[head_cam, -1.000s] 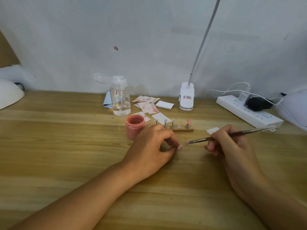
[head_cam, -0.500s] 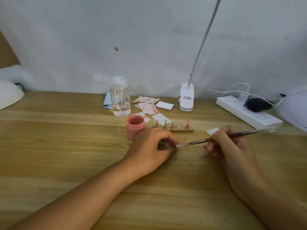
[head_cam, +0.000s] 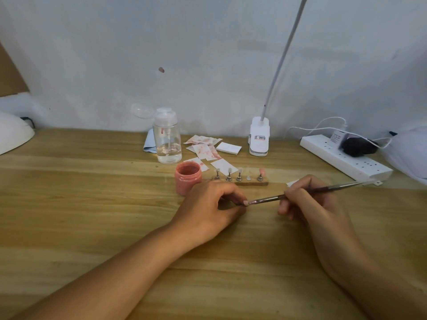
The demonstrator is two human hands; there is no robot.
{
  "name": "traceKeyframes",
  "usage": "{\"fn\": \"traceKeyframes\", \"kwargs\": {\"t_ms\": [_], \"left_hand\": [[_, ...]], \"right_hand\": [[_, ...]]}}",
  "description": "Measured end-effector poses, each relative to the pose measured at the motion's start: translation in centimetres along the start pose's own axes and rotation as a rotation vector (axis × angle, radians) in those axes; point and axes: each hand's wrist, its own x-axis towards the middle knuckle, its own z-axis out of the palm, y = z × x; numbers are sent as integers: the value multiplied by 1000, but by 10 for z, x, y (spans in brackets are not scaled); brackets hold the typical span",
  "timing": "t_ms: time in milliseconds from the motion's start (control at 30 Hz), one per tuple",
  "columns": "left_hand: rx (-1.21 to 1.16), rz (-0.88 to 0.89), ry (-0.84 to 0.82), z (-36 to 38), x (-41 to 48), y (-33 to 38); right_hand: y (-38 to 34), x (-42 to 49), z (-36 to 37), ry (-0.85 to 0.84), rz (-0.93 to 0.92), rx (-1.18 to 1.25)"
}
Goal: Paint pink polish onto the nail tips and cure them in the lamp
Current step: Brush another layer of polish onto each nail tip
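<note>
My left hand (head_cam: 208, 209) pinches a small nail tip on its stand (head_cam: 245, 202), low over the wooden table. My right hand (head_cam: 307, 204) grips a thin brush (head_cam: 300, 194), and the bristle end touches the pinkish nail tip. An open pot of pink polish (head_cam: 187, 179) stands just behind my left hand. Behind the hands a wooden holder (head_cam: 240, 181) carries a row of nail tips on metal stands; the rightmost tip (head_cam: 261, 172) is pink. A white curing lamp (head_cam: 13, 133) shows partly at the far left edge.
A clear pump bottle (head_cam: 167, 140) and several pink-stained paper wipes (head_cam: 205, 148) lie at the back. A clip lamp base (head_cam: 259, 139) with a gooseneck stands near the wall. A white power strip (head_cam: 344, 158) with plugs lies at the right.
The brush tip has moved left from a small gap and now touches the nail tip held in my left hand. The left hand has stayed nearly still.
</note>
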Motion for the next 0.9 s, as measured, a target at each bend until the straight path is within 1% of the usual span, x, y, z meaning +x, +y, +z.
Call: {"fn": "traceKeyframes", "kwargs": {"t_ms": [67,133,300,367,433,500,567,600,733,800,900], "left_hand": [[10,-3,-4,0,0,0],[4,-4,-7,0,1,1],[-21,-4,-6,-1,1,1],[-24,-8,-7,0,1,1],[-24,-13,-5,0,1,1],[-14,-17,-7,0,1,0],[-7,-21,-12,-1,1,0],[-7,-21,-12,-1,1,0],[-9,-18,-7,-1,2,-1],[-7,-15,-6,-1,2,-1],[10,-4,-3,-1,2,0]], "right_hand": [[-2,-1,2,-56,-18,-22],[-3,-1,2,-67,-19,-37],[0,1,0,57,29,-40],[0,2,-1,75,35,-35],[-1,0,0,51,24,-15],[-3,-1,2,-17,-5,-4],[-5,-2,4,-70,-23,-28],[-5,-2,5,-69,-23,-42],[-2,1,1,54,-7,-56],[-2,2,0,71,-5,-34],[-4,-1,2,-20,-21,-10]]}}
